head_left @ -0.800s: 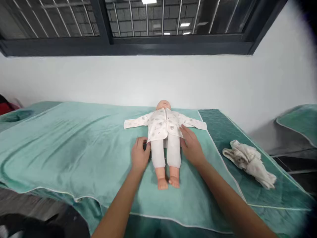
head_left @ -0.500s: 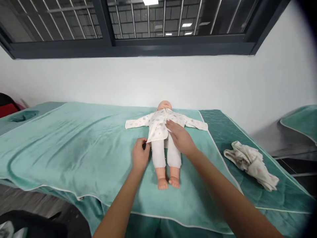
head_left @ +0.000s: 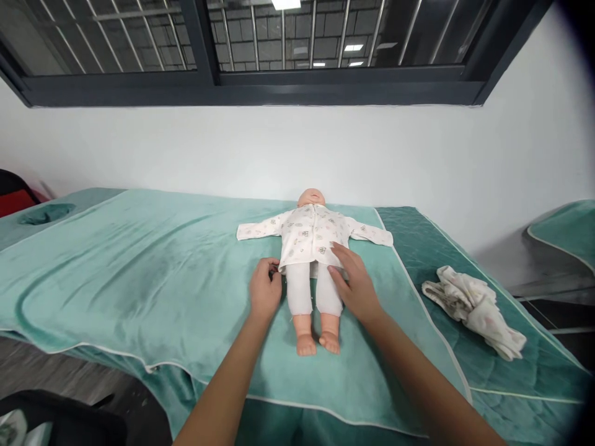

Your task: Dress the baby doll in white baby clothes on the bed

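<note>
A baby doll [head_left: 303, 291] lies on its back on the green bedcover, head toward the wall and bare feet toward me. It wears a white printed baby shirt [head_left: 304, 235] with both sleeves stretched out sideways. The two front panels now meet down the chest. My left hand [head_left: 266, 285] is closed at the shirt's lower left corner, its fingertips pinching the hem there and partly hidden. Over the lower right part of the shirt rests my right hand [head_left: 356, 282], fingers extended and apart, thumb near the doll's white leg.
A crumpled white cloth [head_left: 478, 310] lies on the darker green mattress [head_left: 409, 241] to the right. The light green cover [head_left: 139, 272] spreads left. Behind are a white wall [head_left: 232, 155] and a barred window [head_left: 297, 49]. A black bag [head_left: 65, 421] sits at the lower left.
My right hand has moved from the middle of the shirt to its right side and a little lower. The right front panel now lies down flat beside the left one. My left hand stays at the hem.
</note>
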The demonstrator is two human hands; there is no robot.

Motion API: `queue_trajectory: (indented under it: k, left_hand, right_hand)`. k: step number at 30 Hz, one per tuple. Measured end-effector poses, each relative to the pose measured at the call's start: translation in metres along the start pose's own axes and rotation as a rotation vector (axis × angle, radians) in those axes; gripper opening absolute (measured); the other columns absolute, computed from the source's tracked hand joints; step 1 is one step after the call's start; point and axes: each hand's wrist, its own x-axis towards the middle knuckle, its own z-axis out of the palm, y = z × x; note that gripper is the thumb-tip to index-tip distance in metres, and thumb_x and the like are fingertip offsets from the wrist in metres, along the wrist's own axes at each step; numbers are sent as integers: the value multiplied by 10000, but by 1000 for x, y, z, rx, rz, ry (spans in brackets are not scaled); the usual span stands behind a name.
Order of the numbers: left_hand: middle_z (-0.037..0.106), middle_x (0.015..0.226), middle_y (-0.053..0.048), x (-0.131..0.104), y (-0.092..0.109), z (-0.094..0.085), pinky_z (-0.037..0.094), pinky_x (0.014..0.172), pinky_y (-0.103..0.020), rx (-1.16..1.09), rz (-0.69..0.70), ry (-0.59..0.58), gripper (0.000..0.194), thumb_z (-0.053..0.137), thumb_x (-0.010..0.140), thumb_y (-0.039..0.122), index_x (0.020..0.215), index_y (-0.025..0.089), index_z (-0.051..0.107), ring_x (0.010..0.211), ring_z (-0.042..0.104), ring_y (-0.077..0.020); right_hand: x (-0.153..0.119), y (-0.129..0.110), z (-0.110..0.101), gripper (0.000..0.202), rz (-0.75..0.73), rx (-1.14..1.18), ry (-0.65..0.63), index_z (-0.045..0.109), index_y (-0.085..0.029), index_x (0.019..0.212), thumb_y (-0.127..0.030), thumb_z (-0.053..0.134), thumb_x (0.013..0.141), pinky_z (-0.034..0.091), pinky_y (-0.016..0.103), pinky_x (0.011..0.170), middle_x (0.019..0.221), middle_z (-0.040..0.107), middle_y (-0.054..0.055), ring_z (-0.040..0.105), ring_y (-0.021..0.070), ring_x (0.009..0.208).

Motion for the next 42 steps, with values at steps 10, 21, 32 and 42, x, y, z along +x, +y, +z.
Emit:
queue_trajectory:
  k: [10,21,32,42]
  left_hand:
    - [663,890,-26,2,4,-2,453,763,-307,18,-18,19,156,436,908,240,936,226,589,834,605,-191]
    - [689,928,-37,1,5,0,476,786,-322,-28,-58,13,206,529,911,389,998,224,616,857,629,-198]
    - [716,1043,-105,42,12,-4,500,942,-364,-579,-420,-83,272,678,824,383,974,156,659,985,668,-212]
    - [737,1108,-137,103,11,32,549,958,-395,-1084,-834,-511,399,675,853,408,1133,124,684,1074,681,-277]
  right_hand:
    - [-14,5,-12,201,343,252,193,671,-228,1031,-329,518,950,494,368,875,1038,675,54,622,202,977]
    - [18,68,3,276,892,937,348,617,-229,921,-332,758,708,538,369,953,1032,717,43,670,220,1040]
    - [37,80,8,215,762,1066,63,678,-219,925,-391,580,841,576,422,877,1020,752,87,697,275,1013]
    - [44,67,3,337,758,1060,-110,710,-235,1010,-476,520,870,567,465,879,961,761,77,697,286,1006]
